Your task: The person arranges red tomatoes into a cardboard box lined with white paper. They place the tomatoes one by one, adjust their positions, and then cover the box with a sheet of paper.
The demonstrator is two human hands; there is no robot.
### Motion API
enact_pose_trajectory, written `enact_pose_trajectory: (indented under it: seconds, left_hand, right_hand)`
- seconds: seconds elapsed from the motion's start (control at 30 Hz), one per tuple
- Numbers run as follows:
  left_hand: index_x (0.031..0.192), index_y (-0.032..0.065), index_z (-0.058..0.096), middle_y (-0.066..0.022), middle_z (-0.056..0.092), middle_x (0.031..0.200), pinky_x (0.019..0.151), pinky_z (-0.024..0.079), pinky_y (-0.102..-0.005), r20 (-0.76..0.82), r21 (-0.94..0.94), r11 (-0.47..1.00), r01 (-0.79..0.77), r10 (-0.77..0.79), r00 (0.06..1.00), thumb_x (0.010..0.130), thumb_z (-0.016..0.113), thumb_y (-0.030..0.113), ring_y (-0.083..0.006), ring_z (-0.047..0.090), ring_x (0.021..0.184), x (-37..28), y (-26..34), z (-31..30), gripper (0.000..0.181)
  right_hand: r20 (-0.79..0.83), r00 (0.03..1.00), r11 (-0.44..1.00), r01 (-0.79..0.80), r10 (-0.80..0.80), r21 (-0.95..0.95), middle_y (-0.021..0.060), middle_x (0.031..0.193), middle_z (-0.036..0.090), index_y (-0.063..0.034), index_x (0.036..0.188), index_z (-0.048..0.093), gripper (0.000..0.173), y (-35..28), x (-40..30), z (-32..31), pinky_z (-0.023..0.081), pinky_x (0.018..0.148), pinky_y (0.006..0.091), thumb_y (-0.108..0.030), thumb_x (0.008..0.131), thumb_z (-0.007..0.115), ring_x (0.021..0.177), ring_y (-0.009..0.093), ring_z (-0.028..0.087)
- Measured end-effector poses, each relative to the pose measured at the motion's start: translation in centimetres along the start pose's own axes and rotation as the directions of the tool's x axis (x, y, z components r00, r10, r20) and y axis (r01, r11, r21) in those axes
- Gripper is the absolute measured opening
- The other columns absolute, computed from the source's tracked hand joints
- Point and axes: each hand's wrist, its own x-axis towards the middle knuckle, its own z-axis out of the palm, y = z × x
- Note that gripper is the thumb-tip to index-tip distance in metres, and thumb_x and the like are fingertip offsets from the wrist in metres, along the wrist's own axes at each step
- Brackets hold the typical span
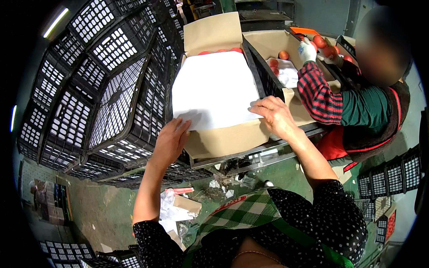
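Note:
A white paper sheet (214,90) lies over the contents of a crate lined with brown paper (228,142) in front of me. Red round fruits, perhaps tomatoes (220,51), peek out past the sheet's far edge, below a raised brown paper flap (212,31). My left hand (172,139) rests on the sheet's near left corner, fingers together on its edge. At the near right edge, my right hand (273,114) has its fingertips on the paper, with thumb and fingers close together. Whether either hand pinches the sheet is not clear.
Stacked black plastic crates (115,48) rise close on the left. To the right, a co-worker's gloved hands (306,50) handle red fruits above another paper-lined crate (268,40). A metal stand (261,164) carries the crates. Paper and plastic scraps (172,207) litter the green floor.

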Motion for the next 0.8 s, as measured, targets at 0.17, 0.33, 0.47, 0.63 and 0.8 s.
enact_pose_trajectory:
  seconds: [0.17,0.33,0.47,0.63,0.8]
  left_hand:
    - [0.128,0.0125,0.064,-0.0256,0.058,0.129,0.102,0.042,-0.0478,0.127,0.013,1.0,0.014,-0.015,0.992,0.094,0.06,0.023,-0.0401,0.055,0.12,1.4,-0.6,0.3,0.035]
    - [0.131,0.0108,0.061,-0.0247,0.057,0.132,0.105,0.042,-0.042,0.319,0.02,1.0,0.014,-0.019,0.947,0.094,0.063,0.03,-0.0402,0.053,0.124,3.3,-0.9,-1.1,0.042]
    - [0.128,0.005,0.061,-0.0198,0.059,0.129,0.101,0.045,-0.0373,0.172,-0.293,0.956,0.018,0.035,0.984,0.09,0.07,0.032,-0.032,0.059,0.117,5.2,-4.4,-2.8,0.048]
    - [0.116,0.0007,0.067,-0.0066,0.07,0.101,0.084,0.05,-0.0317,0.137,-0.487,0.717,0.498,-0.501,0.855,0.094,0.064,0.034,-0.0182,0.064,0.092,9.7,-8.3,-2.8,0.04]
    - [0.116,0.0091,0.068,0.0039,0.062,0.086,0.062,0.045,-0.0279,0.323,-0.596,0.426,0.681,-0.65,0.688,0.089,0.068,0.041,-0.0095,0.053,0.074,12.8,-11.0,0.8,0.041]
  right_hand:
    - [0.049,0.999,0.998,0.013,-0.01,-0.062,0.0038,0.105,0.068,-0.0088,0.099,0.072,0.031,0.5,1.3,0.1,0.048,0.086,0.0387,0.0,0.069,0.066,0.099,0.026,0.061]
    - [0.077,0.997,0.996,0.014,-0.007,-0.093,0.0025,0.103,0.068,-0.0082,0.096,0.072,0.025,0.2,1.9,-0.8,0.048,0.086,0.0379,-0.004,0.073,0.063,0.098,0.025,0.06]
    - [0.109,0.993,0.99,-0.024,0.04,-0.141,0.0028,0.101,0.068,-0.0089,0.095,0.073,0.022,0.3,0.6,-0.6,0.048,0.086,0.0377,-0.005,0.076,0.063,0.098,0.025,0.061]
    - [0.122,0.987,0.989,-0.093,0.107,-0.116,0.0033,0.102,0.068,-0.0086,0.096,0.073,0.021,-0.3,0.6,-0.6,0.049,0.087,0.0377,-0.006,0.077,0.065,0.099,0.026,0.06]
    - [0.071,0.991,0.992,-0.112,0.117,-0.062,0.0038,0.105,0.067,-0.0081,0.097,0.072,0.024,-0.1,0.1,0.0,0.05,0.088,0.037,-0.003,0.074,0.068,0.101,0.027,0.06]
